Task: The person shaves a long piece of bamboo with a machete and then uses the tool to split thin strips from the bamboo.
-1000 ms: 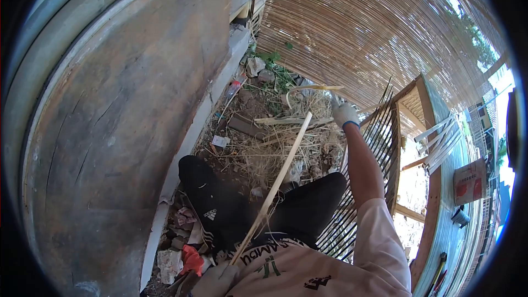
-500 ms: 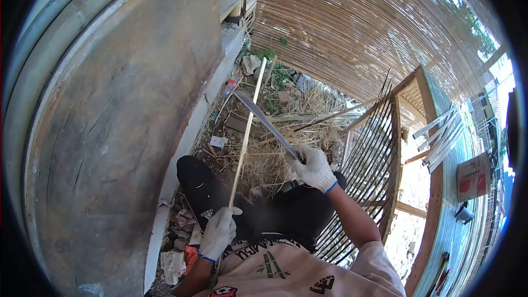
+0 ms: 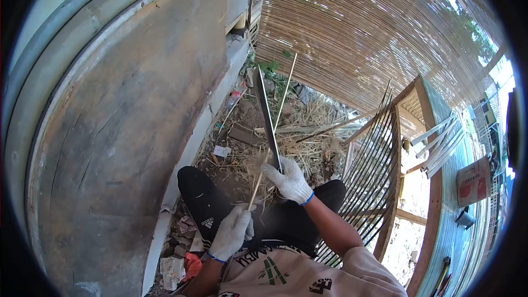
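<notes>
Thin strip point(image 3: 282, 100), held tight in the left hand point(image 3: 232, 234), slanting out over the legs point(image 3: 297, 220) and dry straw point(image 3: 322, 153). Big knife point(image 3: 266, 111) gripped in the right hand point(image 3: 289, 180), crossing the strip. Small gap between the hands.

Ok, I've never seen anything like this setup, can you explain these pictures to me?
There's no machine here, just a person working in pale gloves. Every picture comes from one camera worn on the person's head, looking forward and down. The left hand holds a thin pale strip; the right hand grips a long blade that crosses the strip in this view. I can't quite tell whether they touch. On the ground beyond lie dry straw-like scraps and a small white piece.
</notes>
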